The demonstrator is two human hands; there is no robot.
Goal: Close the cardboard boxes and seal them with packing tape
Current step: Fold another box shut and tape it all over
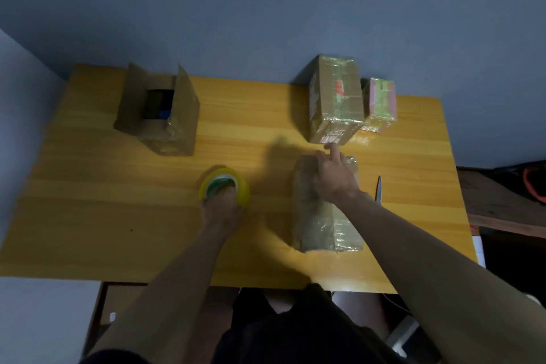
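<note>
Where 2 taped boxes (pixel 335 97) crowd right hand (pixel 332 176): knife (pixel 379 188) beside.

No text, brand, number or sign can be read anywhere in the head view. The taped box (pixel 336 97) at the far side of the counter (pixel 118 216) carries a red and green patch on its top (perhaps a label), but it is too blurred to show any letters. The faint dark marks on that box's left side are likewise illegible.

Head-worn view, steeply down over the table (pixel 88 216).
</note>
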